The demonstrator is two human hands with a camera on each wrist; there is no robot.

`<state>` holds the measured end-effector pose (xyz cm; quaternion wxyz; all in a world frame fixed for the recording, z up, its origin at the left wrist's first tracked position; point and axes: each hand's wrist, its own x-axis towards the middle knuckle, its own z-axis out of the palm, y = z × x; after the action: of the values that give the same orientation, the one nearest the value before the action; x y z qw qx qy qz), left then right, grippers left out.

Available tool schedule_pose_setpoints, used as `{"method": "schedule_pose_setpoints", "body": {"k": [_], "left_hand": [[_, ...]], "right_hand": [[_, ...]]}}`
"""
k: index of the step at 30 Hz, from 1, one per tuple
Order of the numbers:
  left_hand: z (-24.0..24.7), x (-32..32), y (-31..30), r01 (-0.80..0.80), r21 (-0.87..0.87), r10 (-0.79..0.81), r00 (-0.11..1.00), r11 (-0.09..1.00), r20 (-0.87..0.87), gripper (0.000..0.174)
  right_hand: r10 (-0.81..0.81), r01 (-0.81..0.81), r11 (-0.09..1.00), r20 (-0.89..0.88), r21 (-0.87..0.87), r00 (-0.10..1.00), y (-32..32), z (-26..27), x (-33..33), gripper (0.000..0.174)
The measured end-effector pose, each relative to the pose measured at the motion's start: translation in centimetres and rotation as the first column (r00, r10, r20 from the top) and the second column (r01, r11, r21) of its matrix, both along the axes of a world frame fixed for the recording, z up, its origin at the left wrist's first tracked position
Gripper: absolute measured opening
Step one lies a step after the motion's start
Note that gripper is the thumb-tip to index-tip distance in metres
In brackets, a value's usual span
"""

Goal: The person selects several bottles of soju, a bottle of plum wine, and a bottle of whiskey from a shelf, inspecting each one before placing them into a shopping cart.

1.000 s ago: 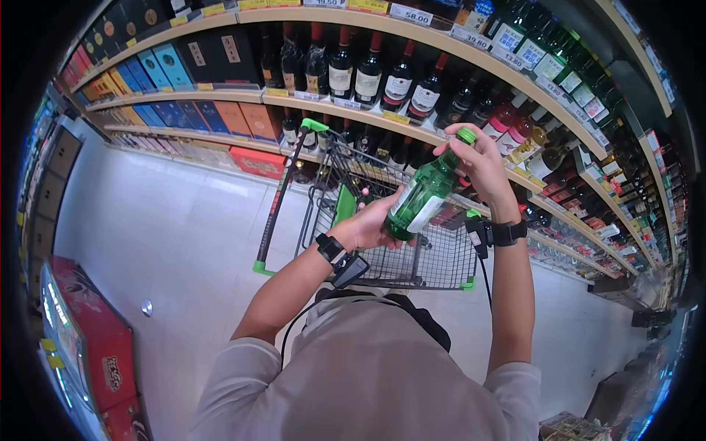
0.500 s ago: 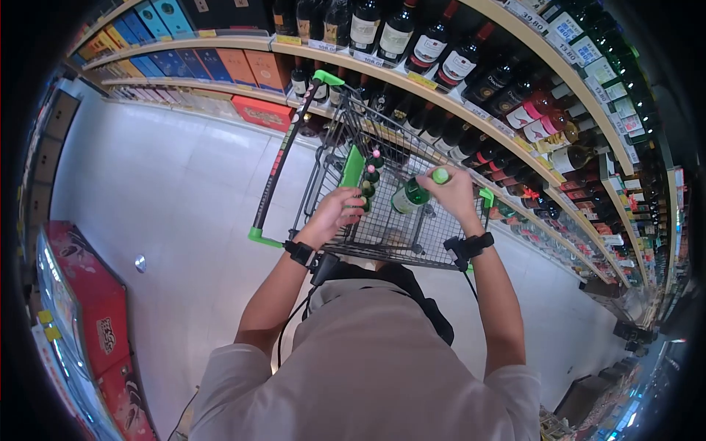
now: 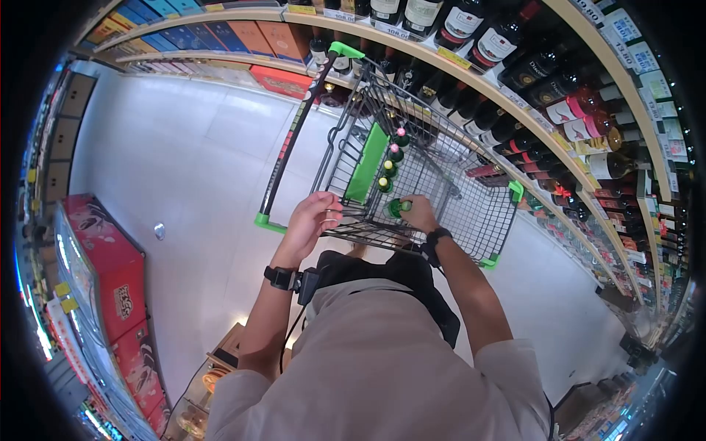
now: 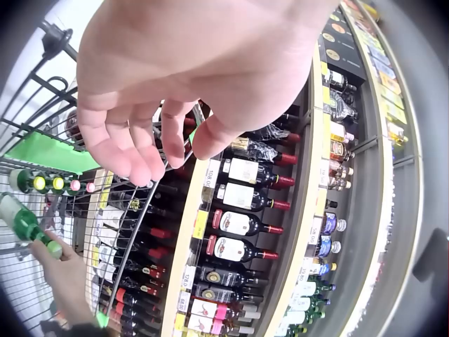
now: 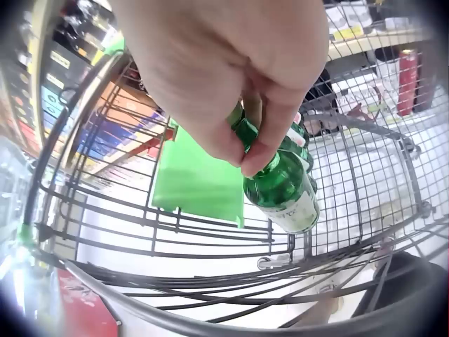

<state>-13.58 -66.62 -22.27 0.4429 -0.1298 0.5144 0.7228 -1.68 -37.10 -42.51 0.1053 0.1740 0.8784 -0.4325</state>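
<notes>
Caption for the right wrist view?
Right hand grips a green bottle by its neck inside a wire shopping cart.

Glossy green glass bottle (image 5: 284,189); dark wire-metal cart (image 3: 471,213) with matt green plastic flap (image 5: 200,179)

Shelved wine bottles (image 4: 242,199), red cooler (image 3: 110,287)

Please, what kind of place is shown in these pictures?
Most likely the drinks aisle of a supermarket, or a liquor shop. Long shelves carry rows of wine bottles with price tags on the edges. A wire shopping cart stands in the aisle, and the right hand holds a green bottle inside it.
</notes>
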Motion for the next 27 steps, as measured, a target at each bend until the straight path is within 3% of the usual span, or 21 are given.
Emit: {"method": "schedule_pose_setpoints", "body": {"k": [6,9,21,27], "left_hand": [[0.3,0.0,-0.6,-0.039,0.051,0.038,0.999,0.998,0.014,0.017],[0.7,0.1,-0.6,-0.023,0.021,0.023,1.000,1.000,0.012,0.016],[-0.3,0.9,-2.0,-0.038,0.014,0.037,0.998,0.999,0.046,0.016],[-0.6,1.3,-2.2,-0.045,-0.035,0.047,0.998,0.998,0.042,0.015]], "right_hand": [[0.007,-0.007,0.981,-0.003,0.192,1.000,-2.0,-8.4,0.1,0.035],[-0.037,0.013,0.991,0.180,0.134,0.983,-2.4,-9.9,-0.6,0.034],[-0.136,0.115,0.987,0.209,0.110,0.969,-5.2,-18.9,-2.2,0.017],[-0.204,0.168,0.974,0.257,0.153,0.945,-7.3,-20.7,-3.7,0.026]]}}
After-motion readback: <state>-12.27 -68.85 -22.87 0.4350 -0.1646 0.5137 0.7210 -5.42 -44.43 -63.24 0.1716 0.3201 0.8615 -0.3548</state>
